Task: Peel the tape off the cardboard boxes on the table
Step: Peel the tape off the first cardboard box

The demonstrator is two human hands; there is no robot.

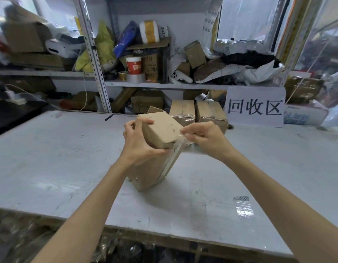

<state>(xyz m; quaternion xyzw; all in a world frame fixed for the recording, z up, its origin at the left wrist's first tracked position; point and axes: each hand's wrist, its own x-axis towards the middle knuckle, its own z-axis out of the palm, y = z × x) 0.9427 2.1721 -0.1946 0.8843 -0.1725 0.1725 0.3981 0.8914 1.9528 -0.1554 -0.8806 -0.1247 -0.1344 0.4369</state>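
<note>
A brown cardboard box stands tilted on one end in the middle of the white table. My left hand grips its upper left corner, fingers over the top edge and thumb at the lower front. My right hand pinches a strip of clear tape at the box's right edge; the strip is lifted and stretched away from the cardboard. More clear tape runs down the box's right side. Two more taped boxes stand behind it at the table's far edge.
A white paper sign leans at the back right. A flat piece of clear tape lies on the table at the near right. Crowded metal shelves with boxes, bags and tape rolls rise behind the table.
</note>
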